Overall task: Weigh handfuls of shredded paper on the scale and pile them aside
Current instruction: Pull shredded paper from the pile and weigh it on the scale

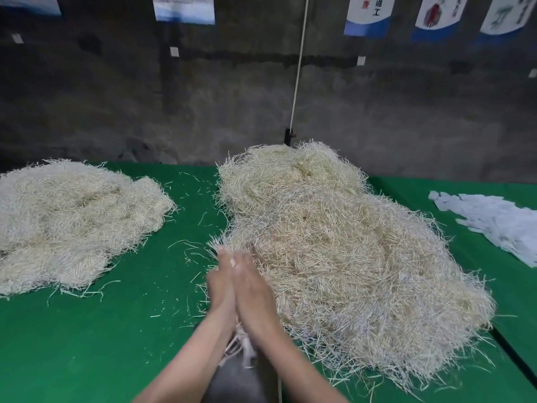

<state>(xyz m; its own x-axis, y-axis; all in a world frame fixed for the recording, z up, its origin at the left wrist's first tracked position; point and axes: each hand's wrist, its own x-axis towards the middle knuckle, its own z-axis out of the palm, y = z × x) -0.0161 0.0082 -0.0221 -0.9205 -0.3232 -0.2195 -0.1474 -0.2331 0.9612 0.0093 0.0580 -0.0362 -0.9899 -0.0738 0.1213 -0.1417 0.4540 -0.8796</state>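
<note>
1. Left grip [220,289]: bare hand, fingers straight, palm laid flat against the other; released, not clenched.
2. Right grip [254,292]: bare hand, fingers straight, pressed palm to palm with item 1; likewise released.
3. Paper strands [242,344]: a few pale shreds caught between the two palms, hanging out at the wrists.
4. Large pile of shredded paper [334,242]: straw-coloured, on the desk at centre and right; the fingertips of both hands meet its near left edge.
5. Second pile [72,219]: paler, at far left on the desk, well apart from item 4.
6. Loose shreds [189,248]: scattered between the piles.
7. Desk [87,344]: covered in green cloth.
8. White paper slips [499,222]: heaped at the right edge.
9. Grey object [241,382]: beneath the forearms, too blurred to identify.
10. Cord [299,62]: hangs down behind the large pile.
11. Posters [367,13]: on the dark wall.
</note>
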